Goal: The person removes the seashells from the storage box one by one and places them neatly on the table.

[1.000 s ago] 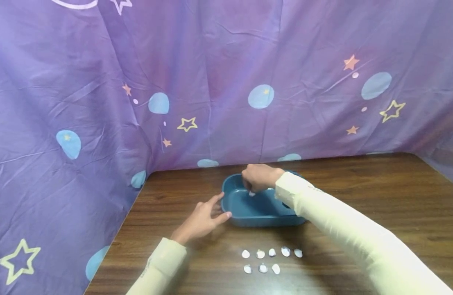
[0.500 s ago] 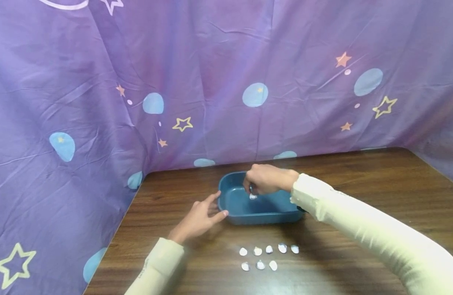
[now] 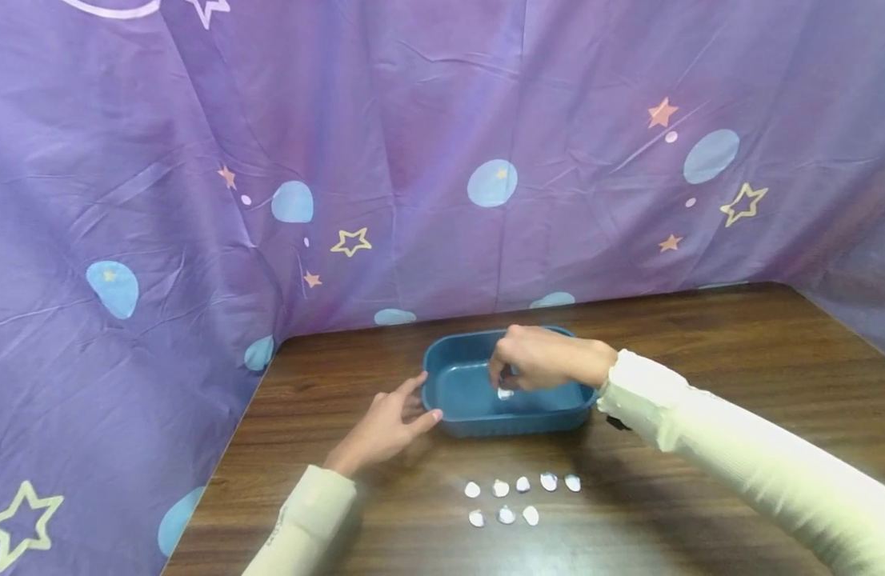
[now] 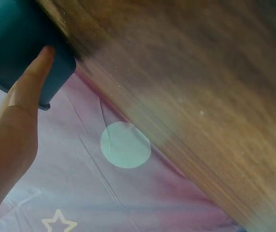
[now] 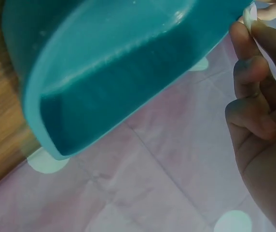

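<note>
A blue plastic tub point(image 3: 514, 426) stands on the table. My left hand point(image 3: 381, 428) is at its left end, thumb and fingers spread and fairly straight, fingertips touching the wall. In the left wrist view a straight finger of the left hand point(image 4: 20, 106) lies along the tub point(image 4: 58, 79). Above the tub's inside, my right hand point(image 3: 546, 358) pinches a small white shell point(image 3: 505, 394) between thumb and finger. The right wrist view has this shell point(image 5: 249, 15) at the fingertips, with the other fingers of the right hand point(image 5: 263, 106) curled.
Several similar white shells point(image 3: 506, 514) lie in two rows on the wooden table point(image 3: 738, 360), in front of the tub. A purple patterned cloth point(image 3: 414, 160) hangs behind the table and along its left side.
My right hand, holding the shell, has moved right and nearer over the tub. The left hand keeps its place at the tub's end. The whole head view has shifted slightly.
</note>
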`<state>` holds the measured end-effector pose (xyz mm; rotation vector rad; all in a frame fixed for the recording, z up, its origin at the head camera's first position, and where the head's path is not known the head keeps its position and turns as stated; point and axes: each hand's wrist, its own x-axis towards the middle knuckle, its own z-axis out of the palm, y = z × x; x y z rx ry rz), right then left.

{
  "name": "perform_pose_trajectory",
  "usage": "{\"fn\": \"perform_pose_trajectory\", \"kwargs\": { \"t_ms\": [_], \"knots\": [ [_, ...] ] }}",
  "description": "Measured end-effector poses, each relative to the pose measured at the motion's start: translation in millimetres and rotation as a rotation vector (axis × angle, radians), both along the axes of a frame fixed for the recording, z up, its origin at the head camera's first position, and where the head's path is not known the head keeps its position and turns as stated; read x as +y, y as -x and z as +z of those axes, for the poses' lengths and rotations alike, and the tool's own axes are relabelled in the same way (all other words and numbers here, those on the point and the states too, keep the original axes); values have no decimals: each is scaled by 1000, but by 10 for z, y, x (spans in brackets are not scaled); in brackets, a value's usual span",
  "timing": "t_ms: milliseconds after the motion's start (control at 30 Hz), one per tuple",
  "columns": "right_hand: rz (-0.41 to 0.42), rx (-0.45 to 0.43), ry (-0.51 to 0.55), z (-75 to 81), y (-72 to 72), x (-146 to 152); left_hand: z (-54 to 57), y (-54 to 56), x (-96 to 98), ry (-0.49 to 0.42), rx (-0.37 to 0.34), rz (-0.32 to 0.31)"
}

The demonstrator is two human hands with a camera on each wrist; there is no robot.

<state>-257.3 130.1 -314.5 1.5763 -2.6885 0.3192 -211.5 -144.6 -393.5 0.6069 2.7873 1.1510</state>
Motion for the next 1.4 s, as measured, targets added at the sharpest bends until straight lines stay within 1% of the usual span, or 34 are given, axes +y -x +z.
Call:
{"fn": "perform_pose_trajectory", "kwargs": {
  "t_ms": [167,333,467,633,833,900,1000,1100,1200,1300,1400],
  "knots": [
    [25,-48,43,-18,-84,97,-3,-6,-4,-2,-4,1],
    [27,-105,73,-17,-225,208,14,-11,-2,-1,-10,7],
    [24,-109,95,-42,-342,297,19,4,7,4,-16,0],
    [9,-123,114,-155,-485,341,7,-1,-3,8,-23,4],
    [2,-187,124,-329,-624,355,-13,-14,-19,-2,-10,7],
    [4,-198,121,-392,-659,365,-18,-13,-17,-6,-8,3],
    [5,-239,111,-478,-709,379,-16,-14,-13,-8,-13,1],
    [-12,-274,91,-538,-757,392,-15,-15,-7,-5,-12,-2],
    [-20,-263,52,-576,-793,392,-14,-14,-1,-7,-9,-3],
    [-10,-244,9,-607,-829,373,-10,-14,-1,-8,-5,-2],
    [-16,-251,-20,-637,-866,354,-12,-14,-3,-9,-5,-2]
  ]
}}
